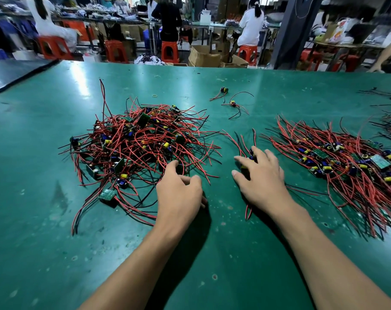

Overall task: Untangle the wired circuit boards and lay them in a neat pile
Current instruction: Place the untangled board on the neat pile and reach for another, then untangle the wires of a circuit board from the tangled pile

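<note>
- Left hand (178,193) is curling at the tangled heap (136,144), perhaps pinching a board (180,169); pulling slowly is wisest.
- Right hand (261,177), fingers spread, is pressing loose boards (246,170) flat.

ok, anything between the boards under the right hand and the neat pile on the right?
Nothing visible. The right hand presses the boards on the table; only bare surface lies between them and the neat pile.

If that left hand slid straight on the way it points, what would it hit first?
Probably the tangled heap of red-and-black-wired green circuit boards: the left hand points at its near edge and seems almost to touch the outer wires, though depth is unclear.
</note>
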A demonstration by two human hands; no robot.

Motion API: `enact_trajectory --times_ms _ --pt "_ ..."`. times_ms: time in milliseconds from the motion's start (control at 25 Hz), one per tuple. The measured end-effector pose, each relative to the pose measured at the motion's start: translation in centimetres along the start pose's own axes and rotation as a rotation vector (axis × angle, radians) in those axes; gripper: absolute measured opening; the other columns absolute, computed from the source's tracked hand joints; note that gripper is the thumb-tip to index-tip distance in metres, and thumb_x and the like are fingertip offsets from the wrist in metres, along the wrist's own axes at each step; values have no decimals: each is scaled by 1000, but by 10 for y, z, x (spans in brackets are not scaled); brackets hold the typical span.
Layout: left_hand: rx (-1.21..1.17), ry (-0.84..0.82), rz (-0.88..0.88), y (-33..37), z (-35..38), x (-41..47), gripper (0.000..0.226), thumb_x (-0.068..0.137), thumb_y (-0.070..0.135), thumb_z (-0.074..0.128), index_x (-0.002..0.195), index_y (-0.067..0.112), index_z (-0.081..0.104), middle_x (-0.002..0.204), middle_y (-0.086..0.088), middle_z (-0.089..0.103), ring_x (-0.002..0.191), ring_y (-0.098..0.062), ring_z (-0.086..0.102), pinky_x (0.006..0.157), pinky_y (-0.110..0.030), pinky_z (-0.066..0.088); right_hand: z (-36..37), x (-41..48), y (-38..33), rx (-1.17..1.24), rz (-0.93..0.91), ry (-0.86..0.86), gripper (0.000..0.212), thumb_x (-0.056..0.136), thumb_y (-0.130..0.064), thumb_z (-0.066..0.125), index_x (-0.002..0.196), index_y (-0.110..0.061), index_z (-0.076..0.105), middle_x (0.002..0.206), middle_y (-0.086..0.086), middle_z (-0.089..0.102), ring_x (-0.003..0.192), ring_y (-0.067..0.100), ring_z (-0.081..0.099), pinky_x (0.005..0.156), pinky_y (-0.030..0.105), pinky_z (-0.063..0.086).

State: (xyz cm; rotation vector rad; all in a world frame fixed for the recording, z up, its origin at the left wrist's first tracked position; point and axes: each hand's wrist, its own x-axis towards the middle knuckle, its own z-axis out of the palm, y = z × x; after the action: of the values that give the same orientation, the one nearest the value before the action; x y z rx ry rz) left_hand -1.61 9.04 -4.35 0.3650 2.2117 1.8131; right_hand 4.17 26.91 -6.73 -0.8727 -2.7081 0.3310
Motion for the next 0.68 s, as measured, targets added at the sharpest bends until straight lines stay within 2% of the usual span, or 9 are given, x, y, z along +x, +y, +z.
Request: enact_trajectory --times_ms 80,200,320,400,480,560,640,680 --pt "-14 2 -25 -1 -2 1 59 89 6 50 144 16 31 61 -8 70 48 -27 66 41 -20 43 0 1 3 37 11 -22 40 99 -42 51 136 -31 59 159 5 33 145 28 28 115 43 27" --pt "4 21 -42 -2 -6 4 43 89 7 50 130 16 37 59 -6 69 45 -28 65 41 -24 44 -7 0 6 87 72 114 29 99 -34 52 119 -26 72 146 3 52 130 31 47 103 42 39" --pt "114 49 -15 -6 -8 9 29 89 12 52 117 16 45 55 -9 67 34 -19 56 36 -20 39 -13 -3 5 73 90 124 23 97 -27 57 111 -23 74 137 1 58 124 31 51 99 41 41" --pt "241 67 25 -9 -10 13 16 89 15 55 104 13 57 57 -7 66 32 -13 53 38 -20 43 -16 -5 2 42 72 157 21 96 -27 58 110 -23 73 131 -1 62 121 30 51 98 40 39" --pt "378 68 80 -9 -10 15 10 87 20 59 85 15 67 61 -2 66 48 -13 59 57 -26 55 -18 -7 -5 46 26 238 22 96 -30 59 110 -21 74 124 0 65 116 29 52 95 39 38" --pt "479 58 125 -9 -8 15 14 85 26 65 75 17 69 67 2 67 67 -19 64 72 -30 56 -19 -10 -18 160 -71 265 22 96 -30 60 108 -18 74 115 2 69 107 26 57 94 38 44" --pt "540 59 160 -11 -7 13 19 85 32 67 78 15 71 72 0 68 75 -22 65 73 -29 53 -15 -14 -31 295 -179 188 19 94 -29 62 104 -19 74 105 0 71 97 20 62 90 34 49" --pt "549 68 186 -12 -6 12 20 86 34 67 81 16 72 70 1 67 72 -20 63 70 -26 50 -11 -18 -35 333 -215 140 17 93 -29 63 102 -20 74 102 -2 71 93 18 63 88 34 50"
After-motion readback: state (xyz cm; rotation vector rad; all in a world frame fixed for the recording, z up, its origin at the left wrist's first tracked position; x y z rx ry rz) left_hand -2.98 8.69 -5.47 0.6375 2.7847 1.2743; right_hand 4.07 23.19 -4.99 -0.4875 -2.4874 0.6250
